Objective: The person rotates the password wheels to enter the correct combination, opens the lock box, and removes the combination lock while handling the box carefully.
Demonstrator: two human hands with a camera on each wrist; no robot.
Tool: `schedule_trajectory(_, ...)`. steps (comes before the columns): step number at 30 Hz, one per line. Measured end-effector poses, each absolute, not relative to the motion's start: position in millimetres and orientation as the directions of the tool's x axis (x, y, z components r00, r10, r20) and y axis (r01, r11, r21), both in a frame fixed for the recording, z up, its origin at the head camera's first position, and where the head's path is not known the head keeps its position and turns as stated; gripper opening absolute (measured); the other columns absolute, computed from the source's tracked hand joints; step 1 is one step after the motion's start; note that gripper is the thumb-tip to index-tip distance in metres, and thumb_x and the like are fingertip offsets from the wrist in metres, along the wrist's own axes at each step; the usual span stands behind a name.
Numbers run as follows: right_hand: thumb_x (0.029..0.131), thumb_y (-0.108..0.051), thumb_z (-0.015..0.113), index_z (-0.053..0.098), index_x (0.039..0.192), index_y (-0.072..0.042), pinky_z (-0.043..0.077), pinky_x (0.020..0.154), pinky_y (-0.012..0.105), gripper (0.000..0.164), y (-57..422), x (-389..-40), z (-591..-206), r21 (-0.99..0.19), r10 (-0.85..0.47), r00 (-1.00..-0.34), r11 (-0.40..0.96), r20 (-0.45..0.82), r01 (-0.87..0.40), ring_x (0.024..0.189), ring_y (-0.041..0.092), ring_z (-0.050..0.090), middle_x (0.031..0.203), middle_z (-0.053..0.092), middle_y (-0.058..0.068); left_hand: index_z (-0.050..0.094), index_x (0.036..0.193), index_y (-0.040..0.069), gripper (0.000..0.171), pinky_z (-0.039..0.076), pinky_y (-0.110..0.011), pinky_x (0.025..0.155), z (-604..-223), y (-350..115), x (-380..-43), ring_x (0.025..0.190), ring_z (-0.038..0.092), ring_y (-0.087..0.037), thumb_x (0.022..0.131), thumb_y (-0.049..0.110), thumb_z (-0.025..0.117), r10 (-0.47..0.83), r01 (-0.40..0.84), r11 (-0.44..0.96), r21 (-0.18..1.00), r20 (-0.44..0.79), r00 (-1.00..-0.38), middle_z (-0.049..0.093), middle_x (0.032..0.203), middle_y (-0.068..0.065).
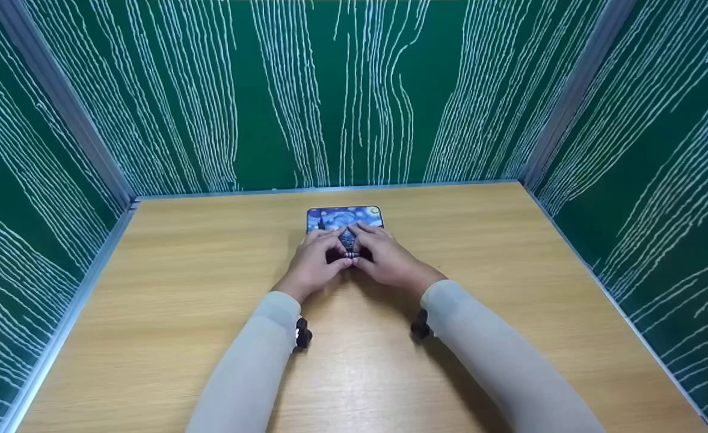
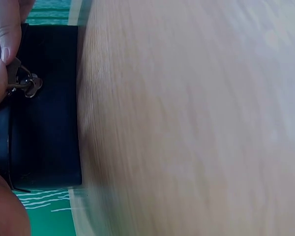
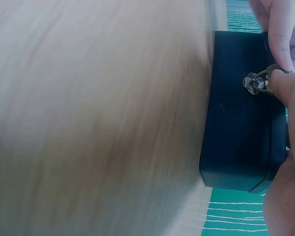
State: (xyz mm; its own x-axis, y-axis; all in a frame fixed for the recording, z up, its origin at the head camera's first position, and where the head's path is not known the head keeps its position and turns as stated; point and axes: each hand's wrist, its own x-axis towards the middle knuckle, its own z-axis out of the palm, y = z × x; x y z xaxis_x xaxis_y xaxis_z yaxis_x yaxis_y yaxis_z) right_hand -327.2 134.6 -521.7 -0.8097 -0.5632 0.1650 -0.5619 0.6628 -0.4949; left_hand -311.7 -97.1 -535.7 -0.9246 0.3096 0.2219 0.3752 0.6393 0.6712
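Observation:
A dark box (image 2: 46, 128) stands on the wooden table, its lid (image 1: 335, 218) printed with a blue swirling night sky. On the box's front, a metal catch (image 3: 248, 84) carries what looks like a small padlock (image 2: 13, 74), its brass-coloured loop showing. My left hand (image 1: 317, 258) bends around the near left corner, thumb and fingers pinching the padlock. Opposite it, my right hand (image 1: 388, 255) pinches the padlock from the other side. The thumbs almost meet at the box's front. Fingers hide much of the padlock body, and both hands cover part of the lid.
Bare wooden table surface (image 1: 185, 300) surrounds the box. Green panels with white wavy lines (image 1: 269, 90) rise at the back and both sides. Grey edging (image 1: 209, 193) runs along the table's borders. Dark wrist-worn devices (image 1: 303, 332) sit under the sleeves.

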Motion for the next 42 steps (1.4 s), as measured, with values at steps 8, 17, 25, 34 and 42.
schedule_trajectory(8,0.112,-0.022,0.072,0.065,0.114,-0.014,0.021,0.142,0.069,0.010,134.2,-326.7,-520.9,-0.499,-0.561,-0.812,0.664,0.160,-0.557,0.176,0.040,0.028,0.185,0.039,0.010,0.075,0.104,0.019,0.015,0.033,-0.054,0.139,-536.2,-97.0,-311.5,0.162,0.047,-0.030,0.105,0.031,0.083,0.309,0.376,0.646,0.664,0.223,-0.924,0.052,0.178,0.005)
schedule_trajectory(17,0.111,-0.021,0.073,0.067,0.113,-0.013,0.021,0.142,0.070,0.011,132.9,-327.2,-521.3,-0.482,-0.577,-0.795,0.652,0.187,-0.586,0.174,0.042,0.031,0.183,0.042,0.014,0.076,0.103,0.020,0.016,0.029,-0.055,0.141,-536.2,-96.3,-312.2,0.162,0.048,-0.029,0.105,0.035,0.082,0.309,0.379,0.662,0.647,0.224,-0.924,0.053,0.177,0.007)
schedule_trajectory(25,0.111,-0.021,0.073,0.066,0.113,-0.013,0.023,0.141,0.070,0.010,133.5,-327.8,-523.1,-0.478,-0.576,-0.794,0.652,0.193,-0.589,0.174,0.042,0.031,0.183,0.042,0.013,0.076,0.103,0.021,0.015,0.029,-0.055,0.141,-536.1,-95.8,-312.2,0.162,0.048,-0.029,0.106,0.034,0.082,0.305,0.376,0.659,0.652,0.225,-0.925,0.053,0.177,0.006)
schedule_trajectory(34,0.112,-0.022,0.072,0.067,0.114,-0.014,0.023,0.142,0.068,0.010,134.5,-328.0,-522.4,-0.488,-0.563,-0.809,0.666,0.167,-0.564,0.175,0.041,0.029,0.184,0.040,0.011,0.076,0.103,0.020,0.017,0.028,-0.056,0.142,-536.3,-95.8,-313.2,0.162,0.047,-0.030,0.106,0.036,0.082,0.307,0.372,0.664,0.649,0.218,-0.927,0.053,0.177,0.006)
schedule_trajectory(42,0.112,-0.022,0.073,0.067,0.111,-0.015,0.021,0.142,0.070,0.009,134.5,-329.1,-523.8,-0.493,-0.570,-0.802,0.654,0.176,-0.573,0.175,0.042,0.028,0.184,0.040,0.011,0.076,0.117,0.021,0.020,0.033,-0.055,0.140,-536.0,-95.1,-312.7,0.161,0.047,-0.032,0.104,0.033,0.085,0.280,0.336,0.656,0.676,0.196,-0.940,0.059,0.172,-0.003)
